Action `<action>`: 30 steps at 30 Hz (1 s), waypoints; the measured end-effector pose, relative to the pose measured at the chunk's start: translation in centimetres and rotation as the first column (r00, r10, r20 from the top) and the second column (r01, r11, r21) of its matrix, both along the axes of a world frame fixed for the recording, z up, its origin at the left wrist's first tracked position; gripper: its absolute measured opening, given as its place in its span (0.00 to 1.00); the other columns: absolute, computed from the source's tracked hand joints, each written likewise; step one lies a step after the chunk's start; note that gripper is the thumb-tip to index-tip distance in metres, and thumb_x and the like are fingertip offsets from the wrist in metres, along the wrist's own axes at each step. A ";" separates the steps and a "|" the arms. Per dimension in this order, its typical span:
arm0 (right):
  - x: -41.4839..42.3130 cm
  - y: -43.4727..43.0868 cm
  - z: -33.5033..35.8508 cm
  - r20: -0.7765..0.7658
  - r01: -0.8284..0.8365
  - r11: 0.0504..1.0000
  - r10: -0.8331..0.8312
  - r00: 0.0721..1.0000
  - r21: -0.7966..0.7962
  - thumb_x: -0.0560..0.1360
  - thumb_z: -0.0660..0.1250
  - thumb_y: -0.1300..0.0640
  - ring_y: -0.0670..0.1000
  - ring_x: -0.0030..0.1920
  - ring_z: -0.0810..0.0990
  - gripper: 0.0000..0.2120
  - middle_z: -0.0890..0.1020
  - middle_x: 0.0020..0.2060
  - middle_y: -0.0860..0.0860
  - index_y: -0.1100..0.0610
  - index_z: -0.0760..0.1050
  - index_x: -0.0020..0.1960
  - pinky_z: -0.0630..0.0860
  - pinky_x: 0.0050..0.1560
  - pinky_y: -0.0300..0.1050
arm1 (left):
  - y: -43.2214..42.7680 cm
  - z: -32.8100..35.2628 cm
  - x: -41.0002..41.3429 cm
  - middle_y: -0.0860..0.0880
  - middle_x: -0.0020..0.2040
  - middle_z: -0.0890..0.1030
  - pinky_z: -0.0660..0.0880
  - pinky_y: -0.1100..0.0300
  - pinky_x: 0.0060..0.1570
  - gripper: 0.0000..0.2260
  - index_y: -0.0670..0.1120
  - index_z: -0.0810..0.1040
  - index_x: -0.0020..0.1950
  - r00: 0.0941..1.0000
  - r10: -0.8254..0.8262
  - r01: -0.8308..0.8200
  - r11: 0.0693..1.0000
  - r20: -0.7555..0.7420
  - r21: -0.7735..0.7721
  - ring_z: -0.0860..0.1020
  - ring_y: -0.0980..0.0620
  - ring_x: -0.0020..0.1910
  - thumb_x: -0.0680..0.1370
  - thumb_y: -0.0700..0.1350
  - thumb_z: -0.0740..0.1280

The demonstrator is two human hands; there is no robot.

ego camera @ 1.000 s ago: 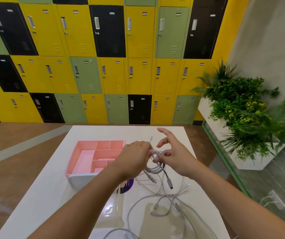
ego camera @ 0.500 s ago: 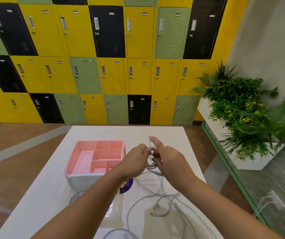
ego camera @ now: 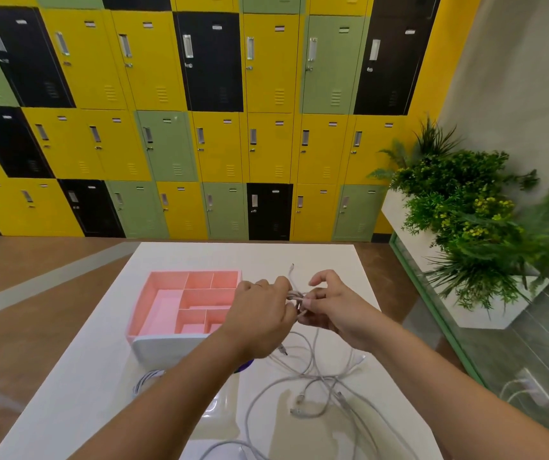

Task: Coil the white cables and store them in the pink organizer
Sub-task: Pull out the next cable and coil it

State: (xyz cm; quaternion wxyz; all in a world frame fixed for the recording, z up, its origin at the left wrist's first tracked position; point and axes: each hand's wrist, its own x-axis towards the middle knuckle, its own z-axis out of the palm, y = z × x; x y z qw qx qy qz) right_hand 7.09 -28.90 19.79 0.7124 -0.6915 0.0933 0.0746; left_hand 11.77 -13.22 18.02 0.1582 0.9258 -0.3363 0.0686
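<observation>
Above the white table point(ego camera: 200, 257) my left hand point(ego camera: 261, 308) and my right hand point(ego camera: 334, 305) meet around a small coil of white cable point(ego camera: 296, 298). Both hands grip the coil, and one loose end of it sticks up past my fingers. More white cables point(ego camera: 316, 390) lie tangled on the table below my hands. The pink organizer point(ego camera: 163, 287), with several open compartments, stands just left of my left hand.
A coiled white cable point(ego camera: 145, 381) lies in front of the organizer's white front wall. A wall of yellow, green and black lockers point(ego camera: 220, 127) stands beyond the table. A white planter with green plants point(ego camera: 465, 227) stands at the right.
My right hand has swung round the coil, its raised index finger has come down, and it now grips the bundle close to my left hand. The hanging cable tails have shortened.
</observation>
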 end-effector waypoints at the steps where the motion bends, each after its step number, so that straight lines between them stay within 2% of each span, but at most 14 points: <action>1: 0.0 -0.1 -0.1 -0.007 -0.001 1.000 0.001 1.000 -0.025 0.79 0.61 0.68 0.53 0.41 0.78 0.10 0.77 0.40 0.56 0.57 0.65 0.54 0.79 0.50 0.47 | 0.0 0.1 0.0 0.50 0.43 0.76 0.65 0.52 0.53 0.08 0.49 0.67 0.55 1.000 -0.004 0.004 1.000 -0.006 0.015 0.71 0.49 0.43 0.80 0.51 0.54; 3: 0.0 -0.1 -0.3 0.027 -0.008 0.975 0.015 1.000 -0.222 0.79 0.63 0.65 0.52 0.43 0.77 0.09 0.78 0.39 0.53 0.56 0.66 0.56 0.76 0.47 0.45 | 0.0 0.1 0.0 0.49 0.45 0.76 0.65 0.52 0.52 0.10 0.49 0.67 0.57 0.999 -0.008 0.010 0.999 -0.033 0.049 0.73 0.47 0.44 0.79 0.51 0.57; 5: 0.0 0.1 -0.4 0.069 0.015 0.954 0.006 0.998 -0.299 0.79 0.63 0.64 0.51 0.42 0.77 0.09 0.78 0.38 0.52 0.57 0.67 0.57 0.75 0.45 0.43 | 0.0 0.1 0.0 0.48 0.46 0.78 0.67 0.52 0.49 0.11 0.48 0.66 0.59 0.995 -0.009 0.012 0.999 -0.096 0.034 0.74 0.46 0.45 0.80 0.51 0.59; 10: 0.1 0.3 -0.4 0.054 0.064 0.993 -0.059 0.997 -0.097 0.80 0.59 0.68 0.56 0.44 0.82 0.08 0.79 0.44 0.61 0.57 0.67 0.55 0.81 0.46 0.44 | 0.0 0.6 -0.1 0.50 0.41 0.74 0.71 0.53 0.41 0.14 0.48 0.64 0.60 0.977 -0.043 0.038 0.999 -0.211 -0.026 0.74 0.49 0.42 0.78 0.48 0.63; 13: 0.2 0.5 -0.5 0.039 0.097 0.995 -0.097 0.995 -0.004 0.80 0.57 0.69 0.54 0.42 0.82 0.08 0.78 0.43 0.60 0.59 0.67 0.56 0.81 0.43 0.43 | -0.1 0.8 0.1 0.47 0.44 0.77 0.77 0.49 0.44 0.16 0.48 0.64 0.62 0.962 -0.035 0.029 0.999 -0.270 -0.024 0.76 0.48 0.43 0.77 0.45 0.65; 16: 0.2 0.7 -0.7 -0.009 0.101 0.993 -0.101 0.995 0.066 0.81 0.56 0.68 0.51 0.39 0.79 0.09 0.77 0.40 0.58 0.58 0.69 0.57 0.79 0.44 0.44 | 0.0 0.8 0.2 0.45 0.47 0.78 0.77 0.45 0.47 0.16 0.47 0.63 0.62 0.955 -0.039 0.039 0.999 -0.295 -0.007 0.77 0.46 0.45 0.77 0.43 0.64; 19: 0.4 1.0 -0.8 -0.055 0.083 0.993 -0.079 0.995 0.087 0.79 0.54 0.68 0.52 0.40 0.75 0.12 0.76 0.37 0.57 0.56 0.70 0.58 0.77 0.46 0.46 | 0.0 0.4 0.0 0.45 0.47 0.78 0.76 0.46 0.47 0.14 0.47 0.64 0.61 0.952 -0.036 0.030 0.999 -0.304 -0.022 0.77 0.45 0.45 0.77 0.42 0.64; 22: 0.4 1.2 -0.9 -0.038 0.076 0.993 -0.072 0.997 0.088 0.80 0.56 0.68 0.52 0.42 0.77 0.11 0.77 0.39 0.57 0.58 0.71 0.58 0.80 0.48 0.47 | 0.2 0.4 0.2 0.48 0.46 0.74 0.75 0.49 0.46 0.13 0.46 0.66 0.59 0.952 -0.043 0.025 0.998 -0.304 -0.061 0.74 0.46 0.45 0.77 0.39 0.64; 26: 0.3 1.3 -0.9 -0.002 0.056 0.997 -0.056 0.998 0.060 0.81 0.56 0.67 0.53 0.44 0.78 0.09 0.78 0.42 0.58 0.58 0.72 0.57 0.80 0.50 0.47 | 0.5 0.8 0.5 0.46 0.56 0.72 0.75 0.52 0.52 0.12 0.45 0.66 0.58 0.946 -0.056 0.034 0.997 -0.320 -0.074 0.73 0.48 0.52 0.77 0.40 0.65; 30: 0.2 1.5 -0.8 0.045 0.057 0.997 -0.060 0.997 0.050 0.81 0.57 0.67 0.51 0.43 0.79 0.08 0.78 0.44 0.59 0.59 0.72 0.56 0.80 0.49 0.46 | 0.7 0.5 1.1 0.47 0.54 0.74 0.78 0.51 0.48 0.09 0.50 0.64 0.56 0.922 -0.046 0.015 0.996 -0.385 -0.085 0.76 0.49 0.48 0.79 0.42 0.63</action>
